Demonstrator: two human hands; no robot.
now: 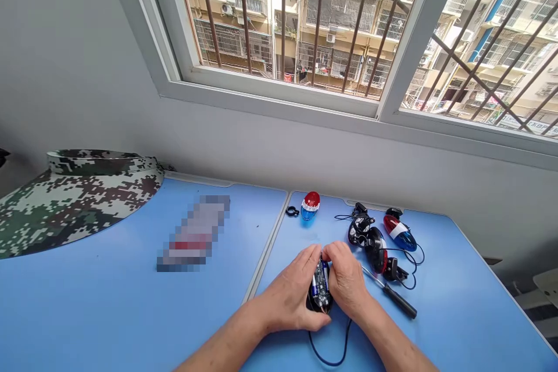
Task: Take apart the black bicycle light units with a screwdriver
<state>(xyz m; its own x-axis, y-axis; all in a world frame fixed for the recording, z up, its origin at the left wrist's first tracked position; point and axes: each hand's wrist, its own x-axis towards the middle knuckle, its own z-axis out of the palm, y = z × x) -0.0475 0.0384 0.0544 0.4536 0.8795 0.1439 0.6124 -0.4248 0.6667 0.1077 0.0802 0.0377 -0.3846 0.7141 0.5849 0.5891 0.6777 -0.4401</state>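
Note:
My left hand (290, 290) and my right hand (346, 279) both grip an open black plastic casing (319, 296) on the blue table, holding it from either side. Inside it a circuit board and blue-and-white batteries (321, 282) show. A black cable (328, 350) loops from it toward me. Right of my right hand lies a black-handled screwdriver (396, 300). Beyond my hands stand a red-and-blue light shell (310, 207), a red, white and blue light shell (399, 232), and black housings with wires (370, 241). A small black ring (292, 211) lies at the far left.
The blue table (108, 308) is two joined panels, its far edge against a grey wall under a barred window (279, 23). A camouflage visor (74, 206) lies at the far left, and a pixelated, blurred item (194, 233) lies beside it.

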